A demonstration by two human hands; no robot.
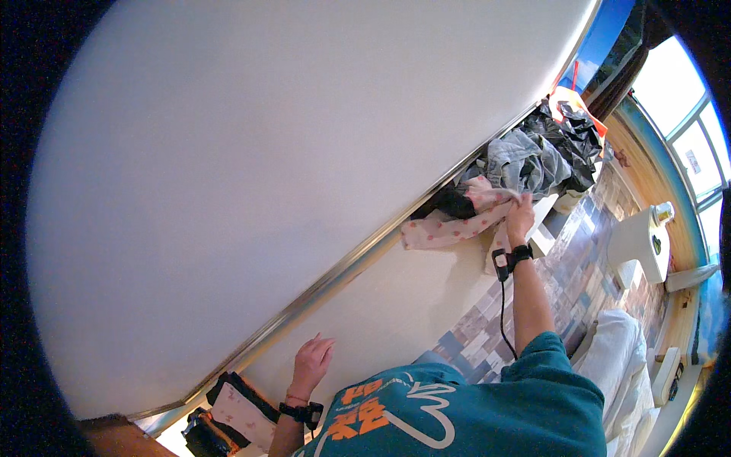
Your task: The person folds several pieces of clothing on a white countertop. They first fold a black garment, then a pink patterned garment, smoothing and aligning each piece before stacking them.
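My right hand [520, 219] grips a pale garment with pink dots [457, 225], part of which trails over a white surface [422, 285]. Directly behind it lie a piece of black cloth [454, 203] and a heap of grey-blue denim clothing [524, 163]. My left hand [313, 363] holds nothing; its fingers are extended over the same surface. Near that hand are folded clothes, among them a pale patterned piece [243, 414] and dark ones [205, 432]. Both wrists wear black straps with small devices.
A large pale panel [274, 171] with a metallic edge borders the surface. Black plastic bags [577, 140] lie beyond the denim. A white stool-like table [639, 243] carries small items. White bedding [614, 354] lies to the right, near the patchwork-patterned floor [571, 274]. A cable [502, 320] hangs from my right wrist.
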